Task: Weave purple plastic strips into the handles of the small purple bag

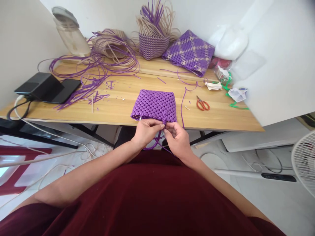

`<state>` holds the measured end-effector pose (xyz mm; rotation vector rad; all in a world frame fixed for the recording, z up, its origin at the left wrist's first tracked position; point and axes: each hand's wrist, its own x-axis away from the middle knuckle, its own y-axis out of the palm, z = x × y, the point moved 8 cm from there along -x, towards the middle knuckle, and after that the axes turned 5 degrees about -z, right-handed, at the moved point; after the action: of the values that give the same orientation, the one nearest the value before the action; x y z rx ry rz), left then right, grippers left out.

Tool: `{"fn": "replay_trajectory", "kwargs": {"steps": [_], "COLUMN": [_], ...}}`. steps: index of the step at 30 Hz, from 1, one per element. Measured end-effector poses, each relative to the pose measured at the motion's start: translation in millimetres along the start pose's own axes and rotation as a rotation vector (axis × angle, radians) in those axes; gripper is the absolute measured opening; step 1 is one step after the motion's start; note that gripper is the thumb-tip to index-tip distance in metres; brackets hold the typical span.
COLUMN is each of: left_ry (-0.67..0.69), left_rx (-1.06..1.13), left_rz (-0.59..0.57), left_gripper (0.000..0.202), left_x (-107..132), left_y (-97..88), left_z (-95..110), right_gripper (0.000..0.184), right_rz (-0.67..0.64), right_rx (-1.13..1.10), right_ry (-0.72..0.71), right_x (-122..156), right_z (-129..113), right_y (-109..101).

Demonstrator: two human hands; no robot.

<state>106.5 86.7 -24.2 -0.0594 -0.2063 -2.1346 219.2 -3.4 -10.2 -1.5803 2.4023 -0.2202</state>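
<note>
A small purple woven bag (155,103) lies at the table's front edge, its open side toward me. A braided purple handle (150,148) hangs from it below the edge. My left hand (147,131) pinches the handle close to where it joins the bag, thumb and fingers together. Right beside it, my right hand (177,137) has its fingers closed on the same braided part. The fingers partly cover the join. A loose purple strand (167,149) trails below my hands, and another strand (182,111) runs along the table right of the bag.
Orange-handled scissors (202,104) lie to the right. Coiled purple strips (98,65) and cut scraps (97,97) spread over the left. At the back stand an unfinished basket (154,44) and a checked purple bag (192,52). A black device (39,86), bottle (71,36) and fan (305,164) flank the table.
</note>
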Motion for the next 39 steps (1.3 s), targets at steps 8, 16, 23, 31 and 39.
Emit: {"fn": "replay_trajectory", "kwargs": {"steps": [8, 16, 23, 31, 39], "left_ry": [-0.04, -0.054, -0.163, 0.008, 0.256], "left_rx": [0.041, 0.061, 0.052, -0.213, -0.582], "left_rz": [0.017, -0.027, -0.141, -0.129, -0.108], "left_gripper": [0.02, 0.023, 0.023, 0.018, 0.027], "left_x": [3.5, 2.8, 5.8, -0.4, 9.2], "left_y": [-3.8, -0.6, -3.1, -18.4, -19.9], "left_z": [-5.6, -4.9, -4.9, 2.7, 21.0], "right_gripper": [0.026, 0.029, 0.023, 0.026, 0.035], "right_rz": [0.012, -0.006, -0.015, -0.051, -0.1], "right_rx": [-0.179, -0.323, -0.263, -0.308, -0.367], "right_ry": [0.129, 0.284, 0.211, 0.249, 0.345], "right_x": [-4.2, -7.2, -13.2, -14.1, -13.5], "right_z": [9.3, 16.5, 21.1, 19.6, 21.0], "right_y": [3.8, 10.1, 11.6, 15.6, 20.6]}}
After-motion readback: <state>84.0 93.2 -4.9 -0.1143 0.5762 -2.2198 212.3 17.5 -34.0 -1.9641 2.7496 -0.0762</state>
